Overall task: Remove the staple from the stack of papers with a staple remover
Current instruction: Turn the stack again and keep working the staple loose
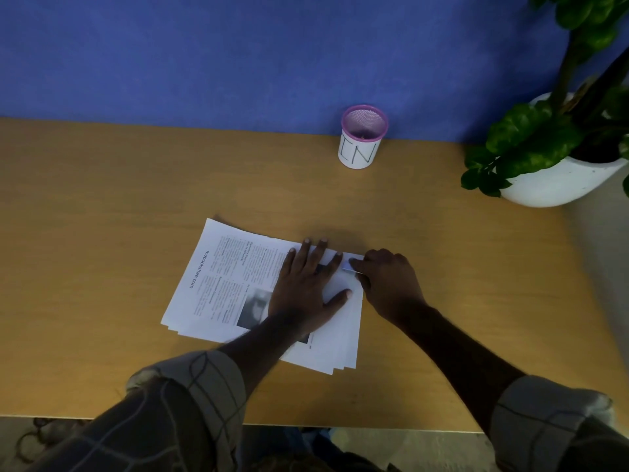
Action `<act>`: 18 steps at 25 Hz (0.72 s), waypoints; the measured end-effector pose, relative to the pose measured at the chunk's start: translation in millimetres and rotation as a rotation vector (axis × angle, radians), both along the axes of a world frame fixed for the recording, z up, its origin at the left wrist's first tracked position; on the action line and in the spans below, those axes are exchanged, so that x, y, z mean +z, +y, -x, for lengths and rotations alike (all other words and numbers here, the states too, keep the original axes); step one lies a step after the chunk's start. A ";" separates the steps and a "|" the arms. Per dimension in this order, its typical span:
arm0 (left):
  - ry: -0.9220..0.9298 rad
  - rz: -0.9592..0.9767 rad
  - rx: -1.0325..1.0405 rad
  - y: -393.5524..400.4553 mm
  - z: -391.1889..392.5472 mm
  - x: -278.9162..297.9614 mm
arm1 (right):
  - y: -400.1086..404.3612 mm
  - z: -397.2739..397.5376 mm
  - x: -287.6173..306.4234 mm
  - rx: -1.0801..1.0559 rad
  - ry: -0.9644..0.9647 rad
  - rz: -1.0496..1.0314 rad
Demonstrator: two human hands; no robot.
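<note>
From the head view, your left hand (pixel 308 287) lies flat with fingers spread on the stack of papers (pixel 218 284) near the desk's (pixel 102 199) front edge, while your right hand (pixel 384 281) pinches a small staple remover (pixel 348 266) at the stack's far right corner. A mesh cup (pixel 362 137) marked "IN" stands at the back edge and a potted plant (pixel 561 144) at the back right corner, both well apart from the papers.

White printed papers (pixel 218 284), tan desk (pixel 102 199), blue wall (pixel 204 56), checked sleeves (pixel 190 396).
</note>
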State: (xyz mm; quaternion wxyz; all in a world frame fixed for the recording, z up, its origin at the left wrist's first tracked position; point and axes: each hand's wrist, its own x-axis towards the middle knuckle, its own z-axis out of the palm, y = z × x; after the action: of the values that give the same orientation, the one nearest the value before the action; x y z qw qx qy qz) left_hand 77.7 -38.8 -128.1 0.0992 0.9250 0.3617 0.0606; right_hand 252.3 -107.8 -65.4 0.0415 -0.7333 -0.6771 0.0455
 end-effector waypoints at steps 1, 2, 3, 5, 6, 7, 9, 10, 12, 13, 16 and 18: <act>0.000 -0.005 0.000 -0.1 -0.4 -0.3 | -0.1 -0.1 -0.1 0.013 -0.018 0.001; 0.003 -0.010 -0.001 -0.2 -0.9 -0.7 | -0.2 0.0 0.3 0.027 -0.037 0.004; 0.006 -0.016 -0.002 -0.2 -1.3 -1.1 | 0.5 -0.5 0.3 0.042 -0.052 0.000; 0.013 -0.024 -0.005 -0.1 -1.4 -2.3 | 0.9 -1.5 -0.8 0.057 -0.061 -0.019; 0.014 -0.027 -0.005 -0.1 -1.5 -3.0 | 0.9 -1.3 -1.4 0.061 -0.065 -0.022; 0.014 -0.030 -0.005 0.1 -1.7 -3.5 | 0.9 -0.5 -2.2 0.065 -0.068 -0.028; 0.011 -0.029 -0.002 0.8 -2.0 -4.1 | 1.4 0.6 -4.2 0.080 -0.064 -0.059; 0.010 -0.028 -0.002 0.8 -2.2 -4.4 | 1.8 1.0 -4.6 0.092 -0.068 -0.073; 0.006 -0.028 0.001 0.6 -2.3 -4.9 | 3.5 0.5 -5.0 0.120 -0.086 -0.080; 0.003 -0.027 0.004 0.5 -2.2 -5.1 | 4.0 0.2 -4.9 0.123 -0.084 -0.072; -0.007 -0.026 0.005 0.9 -2.3 -6.3 | 4.1 1.4 -4.7 0.064 -0.017 -0.039; -0.018 -0.028 0.004 0.7 -2.1 -7.2 | 4.0 3.3 -6.0 -0.002 0.071 -0.046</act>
State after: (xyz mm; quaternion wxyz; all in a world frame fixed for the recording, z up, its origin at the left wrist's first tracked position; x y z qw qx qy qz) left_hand 79.8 -38.1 -135.3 0.0893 0.9250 0.3618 0.0740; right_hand 249.0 -103.8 -71.4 0.0822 -0.7306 -0.6756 0.0558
